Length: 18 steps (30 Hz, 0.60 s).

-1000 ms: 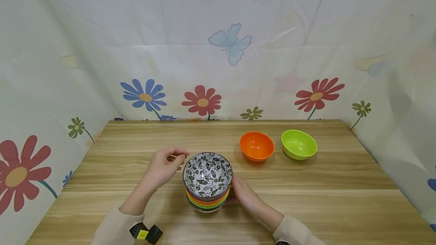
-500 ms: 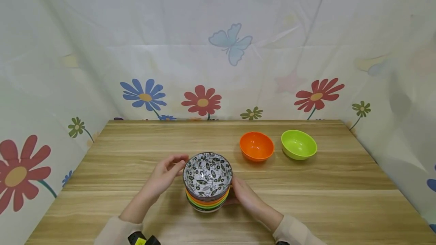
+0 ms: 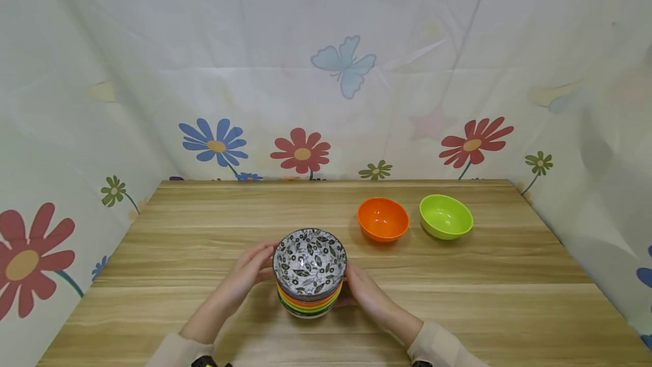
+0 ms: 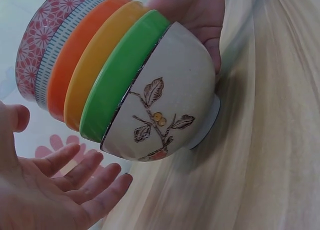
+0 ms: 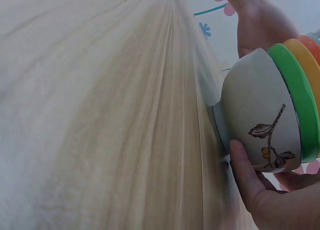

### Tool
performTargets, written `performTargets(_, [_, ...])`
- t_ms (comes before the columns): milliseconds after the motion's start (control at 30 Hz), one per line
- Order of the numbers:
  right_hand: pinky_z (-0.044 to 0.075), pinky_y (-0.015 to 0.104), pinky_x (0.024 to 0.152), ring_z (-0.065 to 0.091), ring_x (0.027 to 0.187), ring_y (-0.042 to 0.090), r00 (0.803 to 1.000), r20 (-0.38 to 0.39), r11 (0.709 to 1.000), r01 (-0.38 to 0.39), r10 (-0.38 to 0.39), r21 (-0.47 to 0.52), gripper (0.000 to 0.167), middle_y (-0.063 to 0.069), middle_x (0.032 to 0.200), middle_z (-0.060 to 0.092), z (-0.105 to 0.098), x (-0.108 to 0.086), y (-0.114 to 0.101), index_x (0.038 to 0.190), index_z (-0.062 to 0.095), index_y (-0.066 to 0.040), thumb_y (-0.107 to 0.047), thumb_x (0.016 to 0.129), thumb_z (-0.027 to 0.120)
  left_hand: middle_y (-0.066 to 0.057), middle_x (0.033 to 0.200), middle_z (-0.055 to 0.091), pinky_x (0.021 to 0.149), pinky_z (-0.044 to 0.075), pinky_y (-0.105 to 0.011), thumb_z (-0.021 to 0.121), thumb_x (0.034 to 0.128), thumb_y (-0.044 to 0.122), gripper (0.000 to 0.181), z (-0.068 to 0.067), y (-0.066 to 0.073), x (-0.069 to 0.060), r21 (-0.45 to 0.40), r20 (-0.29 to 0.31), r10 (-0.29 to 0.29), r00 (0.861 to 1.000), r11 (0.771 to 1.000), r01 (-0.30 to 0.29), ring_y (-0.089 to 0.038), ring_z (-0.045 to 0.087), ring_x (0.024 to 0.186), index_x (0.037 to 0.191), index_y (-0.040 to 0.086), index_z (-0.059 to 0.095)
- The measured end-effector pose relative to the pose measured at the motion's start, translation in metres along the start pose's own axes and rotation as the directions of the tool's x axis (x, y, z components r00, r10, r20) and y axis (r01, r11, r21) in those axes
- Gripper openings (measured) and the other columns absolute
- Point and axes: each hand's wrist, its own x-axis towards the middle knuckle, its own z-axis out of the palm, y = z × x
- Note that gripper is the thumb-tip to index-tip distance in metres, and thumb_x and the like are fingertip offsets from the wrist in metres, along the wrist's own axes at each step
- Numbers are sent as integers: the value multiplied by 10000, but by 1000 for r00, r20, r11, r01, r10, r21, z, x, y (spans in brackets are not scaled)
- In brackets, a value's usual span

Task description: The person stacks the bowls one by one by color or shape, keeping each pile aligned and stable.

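Observation:
A stack of nested bowls (image 3: 309, 265) stands upright on the table. Its top bowl has a black-and-white leaf pattern inside and a pink flowered outside (image 4: 37, 55). Below come orange (image 4: 82, 53), yellow and green (image 4: 122, 75) bowls, with a cream bowl (image 4: 160, 98) painted with a branch at the bottom. My right hand (image 3: 370, 298) holds the right side of the stack; in the right wrist view a digit touches the cream bowl (image 5: 255, 110) near its foot. On the left side, my left hand (image 3: 243, 276) has loosely spread fingers beside the stack; contact is unclear.
Behind the stack to the right, an orange bowl (image 3: 383, 219) sits on the wooden table (image 3: 509, 276). A lime green bowl (image 3: 446, 217) stands to its right. A flower-printed cloth (image 3: 326, 101) hangs along the table's back and sides.
My left hand, earlier curled near the top rim, has lowered along the stack's left side with its fingers loosened. My right hand and the bowls look unmoved.

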Motion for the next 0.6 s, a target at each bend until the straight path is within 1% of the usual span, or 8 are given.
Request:
performTargets(133, [549, 404, 744, 627, 926, 249, 1000, -6, 1000, 3, -3, -6, 684, 233, 1131, 579, 0, 0, 0, 1347, 345, 77, -488, 988, 204, -213, 1315, 467, 882, 489, -399, 375, 975, 343, 521, 1, -2, -3, -13, 37, -20, 999, 1000, 20, -316, 525, 1135, 1319, -46, 424])
performTargets(200, [549, 403, 743, 626, 927, 247, 1000, -8, 1000, 4, -4, -2, 679, 231, 1130, 578, 1, -1, -1, 1349, 340, 80, -481, 991, 203, -216, 1325, 449, 884, 486, -398, 352, 980, 365, 536, 1, -3, -3, -16, 67, -33, 997, 999, 34, -310, 522, 1129, 1328, -38, 410])
performTargets(367, [550, 398, 741, 624, 926, 238, 1000, -9, 1000, 3, -3, -1, 684, 220, 1123, 580, 1, 0, -1, 1348, 342, 77, -487, 988, 201, -221, 1334, 431, 891, 476, -400, 318, 981, 421, 567, 1, -4, -5, -15, 112, -54, 992, 998, 57, -285, 520, 1118, 1324, -24, 398])
performTargets(600, [550, 400, 740, 622, 929, 242, 1000, -10, 1000, 5, -5, -4, 684, 226, 1129, 574, 0, 0, 0, 1351, 335, 77, -488, 988, 204, -254, 1386, 379, 945, 434, -441, 268, 979, 471, 640, 1, -5, -8, -5, 172, -64, 983, 998, 66, -363, 443, 1216, 1357, -38, 354])
